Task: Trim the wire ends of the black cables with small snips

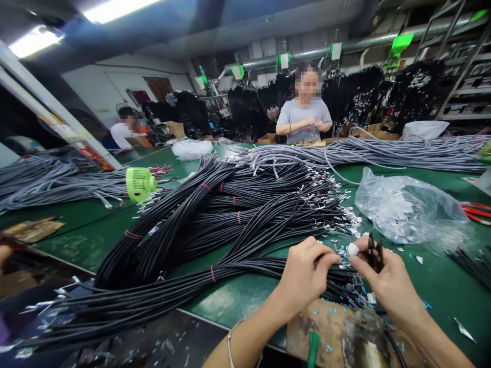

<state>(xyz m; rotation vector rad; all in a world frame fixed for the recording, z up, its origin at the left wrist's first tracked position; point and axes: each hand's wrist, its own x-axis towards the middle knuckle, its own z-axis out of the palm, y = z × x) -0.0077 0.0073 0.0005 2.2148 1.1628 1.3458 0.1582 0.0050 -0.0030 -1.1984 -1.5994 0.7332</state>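
Observation:
In the lower right of the head view, my left hand (pixel 305 273) is closed in a pinch, with thin blue and white wire ends (pixel 342 255) at its fingertips. Facing it, my right hand (pixel 391 276) pinches a small white piece (pixel 353 249) between thumb and forefinger. A dark, blurred hand tool (pixel 375 253) is tucked in the same hand; its exact kind is unclear. Beneath both hands lie stripped ends of black cables (pixel 261 265), whose bundle runs left across the table. Just below is a stained board (pixel 299 327) with a green-handled tool (pixel 313 347).
Banded black cable bundles (pixel 180 220) cover the middle of the green table (pixel 226 301). Grey cables (pixel 383 153) lie behind. A clear plastic bag (pixel 406 204) sits at right, a green fan (pixel 140 184) at left. A person (pixel 305 110) works across the table.

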